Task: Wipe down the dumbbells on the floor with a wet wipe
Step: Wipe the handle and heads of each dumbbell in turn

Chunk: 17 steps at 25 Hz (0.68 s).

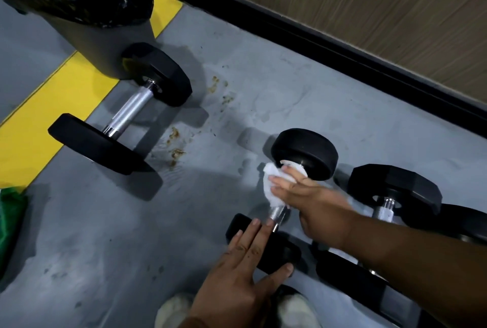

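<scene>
Grey gym floor: right hand grips a wet wipe around the dumbbell handle; left hand, fingers straight, steadies its near head.

Black dumbbells with silver handles, white wipe, grey floor with yellow stripe.

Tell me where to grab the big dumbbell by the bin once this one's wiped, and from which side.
Likely best by the knurled steel handle of the big dumbbell, coming down from above. It lies flat on the floor with the bar bare between the wide black heads. Its far head touches the bin, so wrap mid-bar.
</scene>
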Each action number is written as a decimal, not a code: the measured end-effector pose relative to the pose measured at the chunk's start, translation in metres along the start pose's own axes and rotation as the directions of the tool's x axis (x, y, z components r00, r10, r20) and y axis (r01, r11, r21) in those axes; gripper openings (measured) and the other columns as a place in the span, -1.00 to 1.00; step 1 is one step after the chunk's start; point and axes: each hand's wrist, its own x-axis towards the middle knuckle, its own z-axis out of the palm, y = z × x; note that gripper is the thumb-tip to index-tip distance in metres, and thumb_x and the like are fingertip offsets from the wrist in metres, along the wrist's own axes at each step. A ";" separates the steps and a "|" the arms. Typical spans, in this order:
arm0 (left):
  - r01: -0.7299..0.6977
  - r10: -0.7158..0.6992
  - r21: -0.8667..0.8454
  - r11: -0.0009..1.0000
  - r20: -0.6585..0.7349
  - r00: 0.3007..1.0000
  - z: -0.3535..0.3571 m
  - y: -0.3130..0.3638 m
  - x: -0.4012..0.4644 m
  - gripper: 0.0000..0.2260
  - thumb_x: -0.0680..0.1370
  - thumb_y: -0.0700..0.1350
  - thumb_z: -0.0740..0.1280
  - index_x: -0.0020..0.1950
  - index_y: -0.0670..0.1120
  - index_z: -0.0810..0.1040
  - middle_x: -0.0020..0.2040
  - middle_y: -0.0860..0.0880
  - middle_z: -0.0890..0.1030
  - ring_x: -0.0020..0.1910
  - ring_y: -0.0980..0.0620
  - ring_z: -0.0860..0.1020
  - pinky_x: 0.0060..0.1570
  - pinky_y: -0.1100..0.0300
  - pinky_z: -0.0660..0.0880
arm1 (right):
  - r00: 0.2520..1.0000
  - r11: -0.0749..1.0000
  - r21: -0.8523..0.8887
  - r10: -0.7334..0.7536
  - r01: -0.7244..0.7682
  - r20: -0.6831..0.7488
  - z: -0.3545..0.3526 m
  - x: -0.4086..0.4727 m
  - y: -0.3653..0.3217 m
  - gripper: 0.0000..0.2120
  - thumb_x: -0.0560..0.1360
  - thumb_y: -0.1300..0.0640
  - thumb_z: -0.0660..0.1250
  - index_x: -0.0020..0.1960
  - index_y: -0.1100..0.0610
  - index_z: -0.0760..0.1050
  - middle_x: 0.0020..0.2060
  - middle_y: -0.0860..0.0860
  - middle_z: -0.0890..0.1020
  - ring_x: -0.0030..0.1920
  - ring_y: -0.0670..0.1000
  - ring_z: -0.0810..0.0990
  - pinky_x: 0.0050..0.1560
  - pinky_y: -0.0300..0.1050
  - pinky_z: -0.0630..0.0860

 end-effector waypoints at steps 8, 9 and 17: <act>-0.268 0.322 0.219 0.938 -0.263 0.910 0.004 -0.002 0.024 -0.72 0.73 0.00 0.16 0.36 0.09 0.58 0.48 -0.25 0.41 0.48 -0.25 0.38 0.33 -0.17 0.46 | 0.999 0.999 -0.039 0.007 -0.005 0.037 -0.019 0.004 0.007 -0.11 0.32 0.42 0.23 0.56 -0.16 0.29 0.59 -0.28 0.14 0.60 -0.19 -0.01 0.26 -0.10 0.57; -0.276 0.333 0.231 0.933 -0.269 0.904 0.003 -0.001 0.024 -0.71 0.73 -0.01 0.17 0.35 0.09 0.60 0.47 -0.25 0.42 0.48 -0.25 0.38 0.33 -0.16 0.46 | 0.997 0.997 -0.050 0.061 -0.059 0.042 -0.018 0.004 0.005 -0.08 0.33 0.42 0.22 0.59 -0.17 0.23 0.59 -0.31 0.07 0.60 -0.23 -0.09 0.26 -0.14 0.56; -0.182 0.210 0.131 0.974 -0.240 0.948 0.015 0.008 0.025 -0.53 0.73 0.04 -0.05 0.33 0.04 0.63 0.57 -0.17 0.29 0.55 -0.16 0.29 0.39 -0.15 0.42 | 0.974 0.993 -0.094 -0.048 0.071 0.222 -0.021 -0.005 -0.007 -0.06 0.38 0.36 0.29 0.62 -0.20 0.08 0.61 -0.33 -0.08 0.61 -0.18 -0.16 0.21 -0.05 0.59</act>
